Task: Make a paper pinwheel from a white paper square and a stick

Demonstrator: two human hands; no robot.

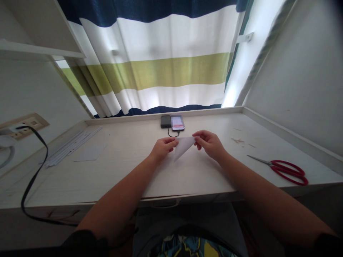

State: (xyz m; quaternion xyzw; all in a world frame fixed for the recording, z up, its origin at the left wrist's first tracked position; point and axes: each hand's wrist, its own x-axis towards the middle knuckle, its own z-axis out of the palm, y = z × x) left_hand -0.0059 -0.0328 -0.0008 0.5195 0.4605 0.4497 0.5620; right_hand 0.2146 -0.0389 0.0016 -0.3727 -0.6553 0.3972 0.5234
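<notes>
A white sheet of paper (183,146), folded into a triangle, is held up just above the desk between my two hands. My left hand (163,148) pinches its upper left corner between thumb and fingers. At the upper right corner, my right hand (208,142) grips the paper in the same way. One point of the triangle hangs downward toward me. The undersides of the fingers are partly hidden.
Red-handled scissors (286,170) lie at the right, with small paper scraps (238,141) behind them. A phone (177,123) is cabled to a black power bank (165,121). Paper strips (69,148) and a flat sheet (89,152) lie left, near a hanging black cord (33,178).
</notes>
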